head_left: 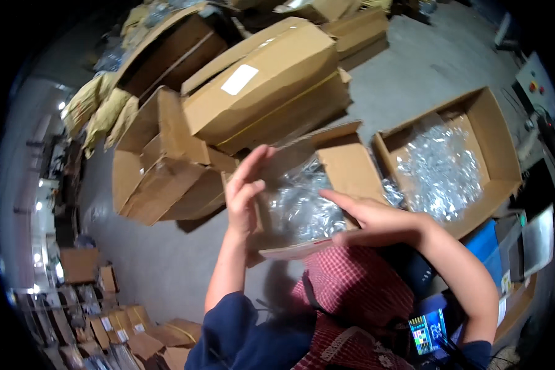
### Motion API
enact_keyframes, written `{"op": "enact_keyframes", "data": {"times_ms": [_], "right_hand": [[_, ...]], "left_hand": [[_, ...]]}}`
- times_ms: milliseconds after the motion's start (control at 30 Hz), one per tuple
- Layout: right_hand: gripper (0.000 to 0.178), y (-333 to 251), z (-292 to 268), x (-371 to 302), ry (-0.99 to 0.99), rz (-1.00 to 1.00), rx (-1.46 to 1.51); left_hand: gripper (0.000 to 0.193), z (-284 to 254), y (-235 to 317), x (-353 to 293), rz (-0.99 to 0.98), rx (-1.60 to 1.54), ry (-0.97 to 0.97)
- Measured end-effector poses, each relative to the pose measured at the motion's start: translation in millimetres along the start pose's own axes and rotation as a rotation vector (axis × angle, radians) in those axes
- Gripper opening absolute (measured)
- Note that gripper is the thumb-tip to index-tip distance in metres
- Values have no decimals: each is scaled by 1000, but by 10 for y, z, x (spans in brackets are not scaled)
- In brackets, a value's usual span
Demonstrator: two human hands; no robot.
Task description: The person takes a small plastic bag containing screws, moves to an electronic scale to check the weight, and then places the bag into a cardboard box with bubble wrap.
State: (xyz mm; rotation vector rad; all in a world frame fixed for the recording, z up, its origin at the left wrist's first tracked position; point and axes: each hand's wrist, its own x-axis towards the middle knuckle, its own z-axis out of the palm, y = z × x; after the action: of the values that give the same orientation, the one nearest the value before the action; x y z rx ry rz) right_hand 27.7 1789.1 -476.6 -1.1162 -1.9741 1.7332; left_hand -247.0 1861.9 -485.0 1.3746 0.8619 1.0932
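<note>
An open cardboard box [351, 169] stands in front of me, with shiny clear plastic bags [308, 203] inside; their contents are too small to make out. My left hand [243, 194] is at the box's left side, fingers apart and pointing away from me. My right hand [376, 219] reaches over the near right corner, its index finger stretched over the bags and its thumb by the near wall. Neither hand visibly grips anything. Whether the left palm presses on the box wall, I cannot tell.
On the right, a larger open carton [499, 142] holds many clear plastic bags [441, 172]. A big taped carton [265, 80] lies beyond, beside an opened carton [166, 185] at left. Yellowish sacks [102, 111] lie farther back. A small lit screen [427, 333] sits near my right arm.
</note>
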Motion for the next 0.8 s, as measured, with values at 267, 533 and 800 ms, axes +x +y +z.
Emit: {"op": "enact_keyframes", "data": {"times_ms": [267,533,800], "right_hand": [[30,89,-386,-1069,888,15,283],[35,404,145,-2703,1216,405,-9],[41,751,793,-3372,1233,713,-596]], "left_hand": [[31,788,-471,366,215,684,-331],[34,1808,-1313,533,114,895,-791],[12,941,-579,1035,-518,609,-1216]]}}
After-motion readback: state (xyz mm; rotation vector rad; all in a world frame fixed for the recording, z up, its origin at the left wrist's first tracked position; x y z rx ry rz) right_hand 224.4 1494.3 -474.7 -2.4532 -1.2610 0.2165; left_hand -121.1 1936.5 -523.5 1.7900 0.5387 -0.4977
